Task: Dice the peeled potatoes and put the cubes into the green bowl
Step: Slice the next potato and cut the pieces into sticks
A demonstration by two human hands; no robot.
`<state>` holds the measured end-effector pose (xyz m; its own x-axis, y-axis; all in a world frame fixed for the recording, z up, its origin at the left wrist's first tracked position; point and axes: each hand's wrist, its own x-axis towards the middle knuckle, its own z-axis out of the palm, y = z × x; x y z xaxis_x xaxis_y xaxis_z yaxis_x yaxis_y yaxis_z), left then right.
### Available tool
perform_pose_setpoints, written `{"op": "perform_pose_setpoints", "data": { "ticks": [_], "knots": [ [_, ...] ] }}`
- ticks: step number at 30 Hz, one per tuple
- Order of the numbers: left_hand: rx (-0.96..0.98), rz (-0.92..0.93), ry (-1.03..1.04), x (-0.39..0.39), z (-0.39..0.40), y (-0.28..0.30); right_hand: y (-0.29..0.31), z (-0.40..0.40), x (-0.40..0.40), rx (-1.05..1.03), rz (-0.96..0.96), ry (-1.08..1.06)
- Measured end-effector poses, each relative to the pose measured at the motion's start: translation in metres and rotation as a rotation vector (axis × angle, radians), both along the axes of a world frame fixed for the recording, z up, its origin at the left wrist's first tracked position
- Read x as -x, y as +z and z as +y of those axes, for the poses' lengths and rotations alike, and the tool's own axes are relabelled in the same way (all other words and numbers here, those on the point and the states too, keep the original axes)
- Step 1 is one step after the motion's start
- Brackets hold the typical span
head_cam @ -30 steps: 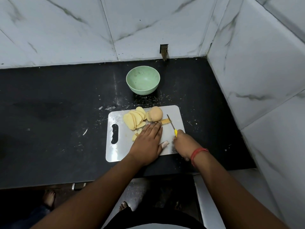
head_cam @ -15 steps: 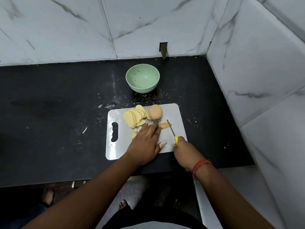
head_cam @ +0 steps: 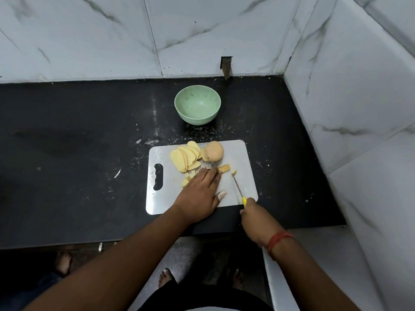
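A white cutting board lies on the black counter. On it sit a fan of potato slices, a whole peeled potato, and potato strips that stick out from under my fingertips. A small cut piece lies by the knife tip. My left hand presses flat on the strips. My right hand grips a yellow-handled knife, blade pointing up toward the cut piece. The green bowl stands empty behind the board.
White marble walls close the counter at the back and right. Crumbs and scraps are scattered on the black counter near the board. The counter's front edge runs below my wrists; feet are visible on the floor beneath.
The knife has drawn back toward me and to the right, leaving a small cut piece off the end of the strips. My left hand stays pressed on the strips.
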<state>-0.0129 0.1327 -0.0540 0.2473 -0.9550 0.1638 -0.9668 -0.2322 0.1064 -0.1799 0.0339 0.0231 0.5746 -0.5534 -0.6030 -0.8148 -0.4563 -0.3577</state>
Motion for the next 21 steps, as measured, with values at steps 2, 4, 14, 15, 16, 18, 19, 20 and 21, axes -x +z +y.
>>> {"op": "perform_pose_setpoints", "data": {
  "ticks": [2,4,14,15,16,18,19,20,21],
  "knots": [
    [-0.003,0.000,0.000,0.000,0.000,-0.001,0.005,-0.001,-0.004,0.027,-0.035,0.002],
    [-0.003,0.005,-0.002,0.001,0.000,-0.002,0.008,-0.004,-0.017,0.045,-0.050,0.012],
    [0.044,-0.026,0.001,0.002,0.002,-0.003,-0.004,0.004,-0.010,0.014,0.021,0.018],
    [0.045,-0.019,0.002,0.002,0.002,-0.003,-0.004,0.006,-0.005,0.012,0.010,0.013],
    [0.044,-0.007,0.004,0.001,0.002,-0.004,-0.003,0.007,-0.003,0.019,-0.007,0.010],
    [0.035,0.023,0.009,-0.001,0.003,-0.007,-0.001,0.009,-0.007,0.069,-0.038,0.023],
    [0.030,0.038,0.011,-0.002,0.004,-0.008,0.001,0.009,-0.012,0.097,-0.046,0.032],
    [0.025,0.051,0.011,-0.003,0.004,-0.009,0.002,0.009,-0.018,0.113,-0.046,0.039],
    [0.020,0.058,0.010,-0.004,0.005,-0.010,0.001,0.008,-0.024,0.121,-0.041,0.045]
  ]
}}
